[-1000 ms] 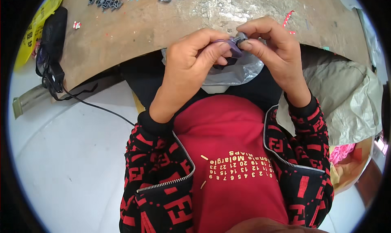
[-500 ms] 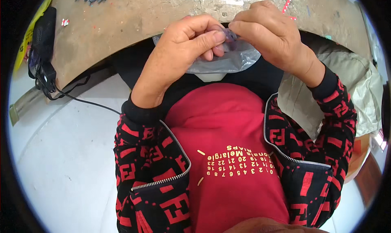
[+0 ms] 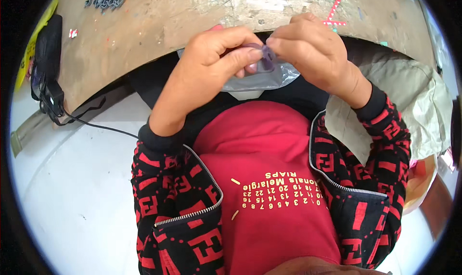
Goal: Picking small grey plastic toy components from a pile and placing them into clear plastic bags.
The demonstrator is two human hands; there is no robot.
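- Head view: a worker's two bare hands meet just off the near edge of a worn brown worktable (image 3: 159, 27), a purple curved piece (image 3: 268, 64) between them.
- The left hand (image 3: 214, 56), in front of the worktable's near edge, has thumb and forefinger clamped on the purple curved piece, the other fingers curled beneath.
- The right hand (image 3: 310, 51), partly over the same worktable edge, brings its bent fingers to the piece's upper end; its thumb is hidden, and whether it grips anything cannot be told.
- Below the hands, on the near side of the worktable, a clear plastic bag (image 3: 285, 78) spreads over the worker's lap.
- On the worktable's far left part lies a heap of gray looped pieces (image 3: 107, 0), with a small red-and-white scrap (image 3: 73, 33) near the left end.
- Toward the worktable's right part, beyond the right hand, lies a bent red ribbon with white dots (image 3: 335, 17).
- Off the worktable's left end, a black mesh bag (image 3: 45, 51) hangs beside a yellow bag (image 3: 32, 53); a black cable (image 3: 103, 127) runs toward the worker.
- Beside the worktable's near right side, a beige sack (image 3: 406, 109) drapes in folds next to the sleeve of the worker's black-and-red jacket (image 3: 380, 154).
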